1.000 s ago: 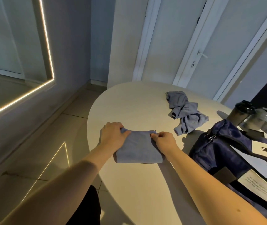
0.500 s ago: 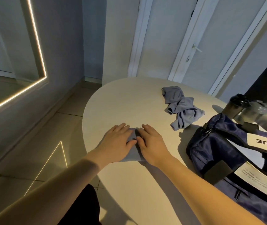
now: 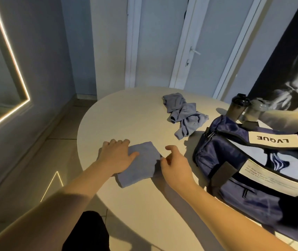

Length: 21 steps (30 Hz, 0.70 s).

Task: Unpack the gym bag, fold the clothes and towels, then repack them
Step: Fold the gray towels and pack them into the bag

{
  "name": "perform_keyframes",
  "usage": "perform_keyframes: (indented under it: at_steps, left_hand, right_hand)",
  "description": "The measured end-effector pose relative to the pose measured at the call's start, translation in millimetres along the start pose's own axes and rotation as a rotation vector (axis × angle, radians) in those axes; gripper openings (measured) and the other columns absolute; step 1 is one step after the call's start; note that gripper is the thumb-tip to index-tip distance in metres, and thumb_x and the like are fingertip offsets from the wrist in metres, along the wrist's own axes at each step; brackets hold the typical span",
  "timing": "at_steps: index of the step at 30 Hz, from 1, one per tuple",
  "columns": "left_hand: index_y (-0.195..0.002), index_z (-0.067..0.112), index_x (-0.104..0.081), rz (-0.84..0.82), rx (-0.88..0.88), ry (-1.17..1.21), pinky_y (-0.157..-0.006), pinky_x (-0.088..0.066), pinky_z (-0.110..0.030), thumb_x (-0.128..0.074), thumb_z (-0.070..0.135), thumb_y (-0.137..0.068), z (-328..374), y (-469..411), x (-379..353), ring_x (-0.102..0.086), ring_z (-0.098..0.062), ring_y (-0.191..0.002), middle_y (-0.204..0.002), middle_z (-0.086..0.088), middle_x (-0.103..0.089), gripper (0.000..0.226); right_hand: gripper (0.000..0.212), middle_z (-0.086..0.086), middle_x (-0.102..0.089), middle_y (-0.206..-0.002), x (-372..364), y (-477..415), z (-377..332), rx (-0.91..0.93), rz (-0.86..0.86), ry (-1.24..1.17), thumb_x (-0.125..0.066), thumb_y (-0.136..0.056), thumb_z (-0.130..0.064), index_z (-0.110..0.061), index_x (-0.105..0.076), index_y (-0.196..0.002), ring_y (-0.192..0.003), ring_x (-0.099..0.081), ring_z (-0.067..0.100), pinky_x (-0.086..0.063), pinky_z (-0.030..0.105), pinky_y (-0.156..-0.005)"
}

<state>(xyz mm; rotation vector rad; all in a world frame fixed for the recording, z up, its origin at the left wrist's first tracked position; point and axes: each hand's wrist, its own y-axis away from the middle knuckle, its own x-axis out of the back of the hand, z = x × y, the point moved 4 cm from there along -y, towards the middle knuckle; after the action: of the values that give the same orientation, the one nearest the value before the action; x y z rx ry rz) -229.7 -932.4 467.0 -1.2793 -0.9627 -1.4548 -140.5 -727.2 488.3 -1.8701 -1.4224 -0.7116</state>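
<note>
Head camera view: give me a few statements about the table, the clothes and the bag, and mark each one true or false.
1. The left hand rests flat on the folded cloth. True.
2. The crumpled garment lies inside the gym bag. False: it lies on the table, outside the bag.
3. The gym bag sits on the table, to the right of the folded cloth. True.
4. The dark-lidded bottle lies on its side. False: it stands upright behind the gym bag.
</note>
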Motion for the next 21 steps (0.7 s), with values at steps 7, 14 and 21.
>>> perform_keyframes:
  at_steps: [7, 14, 21]
  left_hand:
    - [-0.122, 0.019, -0.059, -0.214, 0.152, 0.098, -0.089, -0.048, -0.038, -0.065, 0.068, -0.08, 4.0, -8.4, 19.7, -0.058, -0.029, -0.109, -0.12, -0.007, -0.064, 0.065]
    - [-0.118, 0.011, -0.058, -0.324, 0.161, 0.331, -0.074, -0.05, -0.033, -0.079, 0.047, -0.078, 15.4, 4.4, 34.8, -0.063, -0.023, -0.093, -0.107, -0.009, -0.065, 0.058]
    - [-0.1, 0.012, -0.06, -0.096, -0.086, 0.474, -0.07, -0.049, -0.033, -0.071, 0.039, -0.087, 79.3, 27.3, 84.5, -0.06, -0.021, -0.078, -0.092, -0.011, -0.066, 0.031]
  right_hand:
    - [0.058, -0.002, -0.053, -0.086, 7.4, 24.8, -15.9, -0.34, -0.283, -0.204, -0.064, -0.095, -0.036, -0.003, -0.033, -0.132, -0.073, -0.055, 0.012, -0.045, 0.027, -0.057]
    - [0.018, 0.004, -0.045, -0.072, -1.7, 46.8, -36.1, -0.534, -0.31, -0.7, -0.06, -0.098, -0.005, -0.008, -0.045, -0.089, -0.069, -0.048, 0.017, -0.045, 0.025, -0.061]
    - [0.069, 0.011, -0.066, -0.114, 45.2, 40.1, -27.9, -0.457, 0.008, -0.904, -0.068, -0.087, -0.018, -0.018, -0.031, -0.146, -0.095, -0.072, 0.031, -0.062, 0.052, -0.077]
